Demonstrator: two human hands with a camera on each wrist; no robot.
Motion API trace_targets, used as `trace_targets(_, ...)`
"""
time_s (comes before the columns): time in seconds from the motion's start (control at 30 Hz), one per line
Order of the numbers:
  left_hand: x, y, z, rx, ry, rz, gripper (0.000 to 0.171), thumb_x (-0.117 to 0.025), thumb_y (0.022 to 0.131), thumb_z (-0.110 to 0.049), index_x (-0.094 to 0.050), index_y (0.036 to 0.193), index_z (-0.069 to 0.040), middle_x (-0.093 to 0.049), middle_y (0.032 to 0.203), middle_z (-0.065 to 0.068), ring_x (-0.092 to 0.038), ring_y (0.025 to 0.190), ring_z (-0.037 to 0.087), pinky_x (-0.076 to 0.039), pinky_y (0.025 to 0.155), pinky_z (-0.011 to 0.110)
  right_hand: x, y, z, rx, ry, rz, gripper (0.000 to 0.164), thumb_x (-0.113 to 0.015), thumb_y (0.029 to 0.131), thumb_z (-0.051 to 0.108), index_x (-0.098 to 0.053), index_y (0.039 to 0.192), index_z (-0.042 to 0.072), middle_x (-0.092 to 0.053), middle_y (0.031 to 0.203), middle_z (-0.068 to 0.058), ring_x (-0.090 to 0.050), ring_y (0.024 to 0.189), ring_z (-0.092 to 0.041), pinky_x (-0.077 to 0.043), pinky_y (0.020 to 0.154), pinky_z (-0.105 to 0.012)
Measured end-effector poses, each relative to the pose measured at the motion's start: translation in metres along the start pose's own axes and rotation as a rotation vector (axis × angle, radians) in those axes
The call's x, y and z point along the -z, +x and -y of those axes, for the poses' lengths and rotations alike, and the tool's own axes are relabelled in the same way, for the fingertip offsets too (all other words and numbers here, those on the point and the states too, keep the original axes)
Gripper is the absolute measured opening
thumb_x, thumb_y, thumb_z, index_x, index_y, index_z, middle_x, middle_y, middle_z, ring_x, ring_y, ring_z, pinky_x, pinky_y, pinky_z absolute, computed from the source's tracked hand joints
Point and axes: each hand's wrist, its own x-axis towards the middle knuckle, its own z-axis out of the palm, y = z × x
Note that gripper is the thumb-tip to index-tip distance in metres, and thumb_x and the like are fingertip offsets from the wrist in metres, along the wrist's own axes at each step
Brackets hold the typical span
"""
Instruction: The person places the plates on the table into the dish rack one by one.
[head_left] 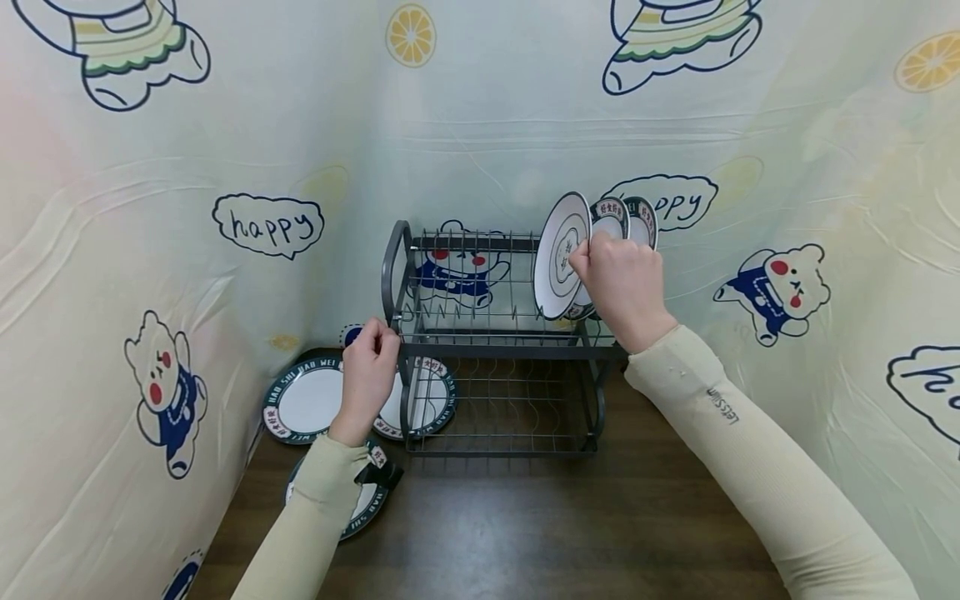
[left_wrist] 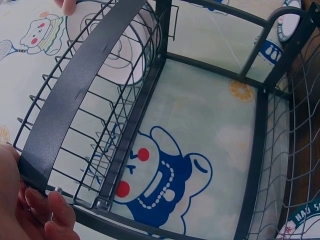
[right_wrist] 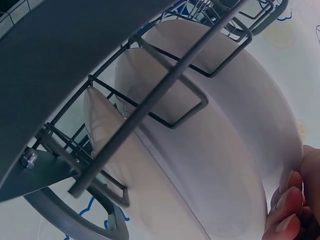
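A dark two-tier wire dish rack [head_left: 510, 352] stands on the table. My left hand [head_left: 366, 375] grips the front left corner of its upper tier; the left wrist view has the fingers [left_wrist: 60, 207] curled under the flat front bar [left_wrist: 75, 92]. Over the right part of the upper tier, my right hand [head_left: 626, 287] pinches the near edge of a white plate [head_left: 553, 267], which stands upright and leans a little. Two green-rimmed plates [head_left: 643, 218] stand behind it to the right, partly hidden by that hand. From below, the plates' pale undersides [right_wrist: 220, 150] show between the wires.
On the brown table [head_left: 510, 525], left of the rack, lie a green-rimmed plate [head_left: 306, 400], another [head_left: 431, 396] partly behind the rack's lower left frame, and a third [head_left: 367, 504] partly under my left sleeve. A patterned cloth [head_left: 480, 150] hangs behind and at both sides.
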Motion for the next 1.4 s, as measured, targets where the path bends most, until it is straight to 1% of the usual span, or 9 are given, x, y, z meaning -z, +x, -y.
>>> trace_targets(0.17, 0.0, 0.0003, 0.0006, -0.003, 0.002, -0.002, 0.019, -0.045, 0.102, -0.01, -0.05, 0.083, -0.009, -0.043, 0.068, 0.005, -0.043, 0.059, 0.026, -0.033, 0.053, 0.03, 0.0015, 0.0005, 0.0015, -0.01, -0.036, 0.017, 0.039, -0.052, 0.096, 0.005, -0.039, 0.06, 0.008, -0.029, 0.049, -0.002, -0.028, 0.044, -0.021, -0.023, 0.041, -0.034)
trace_targets(0.33, -0.0004, 0.0009, 0.0017, -0.003, 0.002, -0.005, 0.019, -0.046, 0.101, -0.01, -0.049, 0.083, -0.009, -0.043, 0.069, 0.005, -0.043, 0.059, 0.025, -0.033, 0.053, 0.03, 0.0035, 0.0007, 0.0028, -0.013, -0.101, 0.048, 0.047, -0.053, 0.104, 0.013, -0.042, 0.06, 0.005, -0.033, 0.048, -0.004, -0.034, 0.04, -0.022, -0.027, 0.039, -0.034)
trace_targets(0.43, -0.0006, 0.0009, 0.0024, -0.004, 0.0, -0.004, 0.019, -0.045, 0.102, -0.01, -0.049, 0.082, -0.009, -0.043, 0.069, 0.006, -0.042, 0.059, 0.024, -0.033, 0.053, 0.03, 0.0041, 0.0007, 0.0029, 0.004, -0.14, 0.058, 0.05, -0.052, 0.107, 0.016, -0.043, 0.059, 0.005, -0.035, 0.047, -0.005, -0.035, 0.039, -0.022, -0.027, 0.039, -0.033)
trace_targets(0.57, -0.0007, 0.0007, 0.0031, -0.005, -0.001, -0.002, 0.019, -0.045, 0.102, -0.01, -0.05, 0.083, -0.009, -0.043, 0.069, 0.006, -0.043, 0.059, 0.024, -0.034, 0.053, 0.03, 0.0049, 0.0008, 0.0023, 0.047, -0.193, 0.056, 0.051, -0.049, 0.109, 0.016, -0.041, 0.06, 0.006, -0.036, 0.048, -0.005, -0.034, 0.039, -0.021, -0.025, 0.039, -0.032)
trace_targets(0.67, -0.0008, 0.0007, 0.0033, -0.006, 0.0, -0.003, 0.02, -0.045, 0.102, -0.01, -0.051, 0.084, -0.009, -0.044, 0.07, 0.006, -0.044, 0.059, 0.024, -0.034, 0.053, 0.03, 0.0059, 0.0008, 0.0014, 0.073, -0.221, 0.041, 0.051, -0.048, 0.11, 0.017, -0.041, 0.061, 0.006, -0.036, 0.048, -0.004, -0.032, 0.039, -0.02, -0.024, 0.039, -0.032)
trace_targets(0.83, -0.0009, 0.0008, 0.0032, -0.008, 0.0, -0.003, 0.02, -0.045, 0.103, -0.011, -0.052, 0.084, -0.009, -0.044, 0.07, 0.006, -0.045, 0.06, 0.026, -0.035, 0.053, 0.03, 0.0079, 0.0001, 0.0001, 0.085, -0.249, 0.014, 0.051, -0.053, 0.108, 0.021, -0.041, 0.061, 0.006, -0.036, 0.048, -0.005, -0.032, 0.039, -0.021, -0.026, 0.038, -0.034)
trace_targets(1.03, -0.0007, 0.0009, 0.0017, -0.004, -0.003, -0.001, 0.02, -0.045, 0.103, -0.011, -0.051, 0.084, -0.008, -0.044, 0.07, 0.007, -0.044, 0.061, 0.026, -0.034, 0.054, 0.03, 0.0088, -0.0007, -0.0009, 0.076, -0.252, 0.003, 0.051, -0.058, 0.107, 0.023, -0.042, 0.061, 0.006, -0.034, 0.048, -0.005, -0.032, 0.038, -0.022, -0.025, 0.038, -0.034)
trace_targets(1.3, -0.0002, 0.0002, 0.001, 0.0, -0.004, 0.001, 0.02, -0.044, 0.103, -0.011, -0.051, 0.084, -0.008, -0.044, 0.071, 0.007, -0.044, 0.061, 0.026, -0.034, 0.054, 0.03, 0.0093, -0.0004, -0.002, 0.053, -0.228, -0.001, 0.052, -0.06, 0.106, 0.028, -0.042, 0.062, 0.005, -0.033, 0.048, -0.005, -0.035, 0.037, -0.024, -0.022, 0.039, -0.033)
trace_targets(1.4, 0.0, 0.0001, 0.0008, 0.0, -0.005, 0.0, 0.02, -0.045, 0.103, -0.011, -0.051, 0.084, -0.008, -0.044, 0.071, 0.007, -0.044, 0.061, 0.026, -0.034, 0.054, 0.03, 0.0095, -0.0006, -0.003, 0.045, -0.224, -0.003, 0.054, -0.06, 0.106, 0.03, -0.042, 0.062, 0.005, -0.032, 0.048, -0.005, -0.034, 0.037, -0.023, -0.02, 0.041, -0.032)
